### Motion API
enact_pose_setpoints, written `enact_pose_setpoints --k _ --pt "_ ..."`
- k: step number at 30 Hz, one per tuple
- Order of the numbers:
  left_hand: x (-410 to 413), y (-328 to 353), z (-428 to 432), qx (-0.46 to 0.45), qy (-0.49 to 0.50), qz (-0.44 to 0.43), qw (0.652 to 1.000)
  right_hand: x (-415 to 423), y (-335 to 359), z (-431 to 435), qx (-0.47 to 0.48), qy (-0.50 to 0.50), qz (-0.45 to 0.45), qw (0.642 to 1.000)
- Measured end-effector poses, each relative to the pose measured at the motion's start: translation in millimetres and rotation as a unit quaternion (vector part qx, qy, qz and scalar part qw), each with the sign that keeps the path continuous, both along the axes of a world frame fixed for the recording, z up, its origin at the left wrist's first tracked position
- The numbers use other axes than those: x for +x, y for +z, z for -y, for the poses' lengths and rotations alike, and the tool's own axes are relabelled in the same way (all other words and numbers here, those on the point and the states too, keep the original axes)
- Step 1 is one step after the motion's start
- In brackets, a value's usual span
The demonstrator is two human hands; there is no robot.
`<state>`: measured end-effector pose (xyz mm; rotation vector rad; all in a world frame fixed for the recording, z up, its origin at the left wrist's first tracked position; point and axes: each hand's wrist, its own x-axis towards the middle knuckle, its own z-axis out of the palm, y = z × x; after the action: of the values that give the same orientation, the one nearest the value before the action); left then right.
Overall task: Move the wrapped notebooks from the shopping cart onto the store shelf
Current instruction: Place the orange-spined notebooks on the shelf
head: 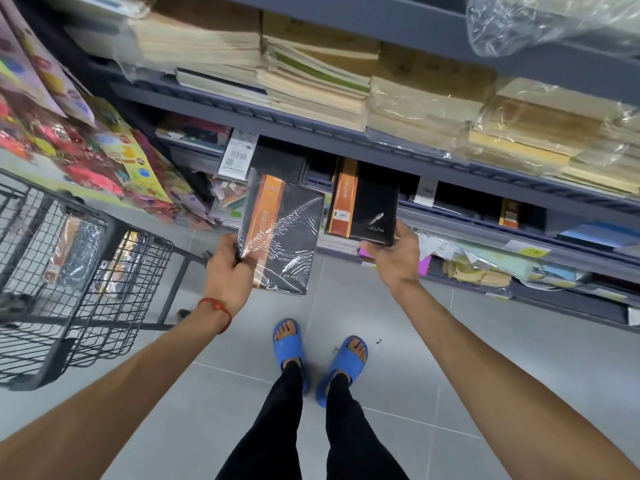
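One black plastic-wrapped notebook with orange band [282, 233], pinched at its lower left corner by left hand [230, 271], held in air before grey metal store shelf [467, 218]. Second black-and-orange notebook [363, 202], gripped at bottom edge by right hand [393, 252], upper end at shelf opening. Third wrapped notebook [74, 251], lying inside black wire shopping cart [145, 271], far left.

A stationery shop aisle is shown. Grey metal shelving [311, 133] is loaded with plastic-wrapped stacks of exercise books [311, 81]. Price tags [425, 191] are fixed to the shelf edges. Colourful packaged sheets [86, 150] are hung at the left, and a black wire shopping cart [104, 306] is stood on the tiled floor [485, 358].
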<state>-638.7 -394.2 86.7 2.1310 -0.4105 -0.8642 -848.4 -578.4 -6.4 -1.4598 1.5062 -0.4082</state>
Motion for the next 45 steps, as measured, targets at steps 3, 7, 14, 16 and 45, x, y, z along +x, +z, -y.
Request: enact_pose_setpoints --k 3,7,14,16,45 --pt "-0.3 1.2 6.7 -0.014 -0.01 0.015 1.0 12.1 -13.6 14.7 -0.033 -0.025 -0.002 0.999" --pt "-0.5 0.4 11.3 -0.017 -0.006 -0.004 1.0 34.5 4.9 22.7 -0.052 -0.034 -0.039 0.997" --pt "-3.2 -2.2 20.5 -0.02 -0.002 -0.062 0.998 40.0 6.4 30.2 -0.036 -0.023 -0.048 0.998" --pt "-8.4 -0.9 26.2 -0.019 -0.008 -0.053 0.998 34.1 16.7 18.3 -0.019 -0.035 -0.025 0.999" --pt "-52.7 -25.0 98.4 -0.056 -0.266 0.041 0.962 -28.2 50.5 -17.9 -0.009 0.095 0.109 0.989"
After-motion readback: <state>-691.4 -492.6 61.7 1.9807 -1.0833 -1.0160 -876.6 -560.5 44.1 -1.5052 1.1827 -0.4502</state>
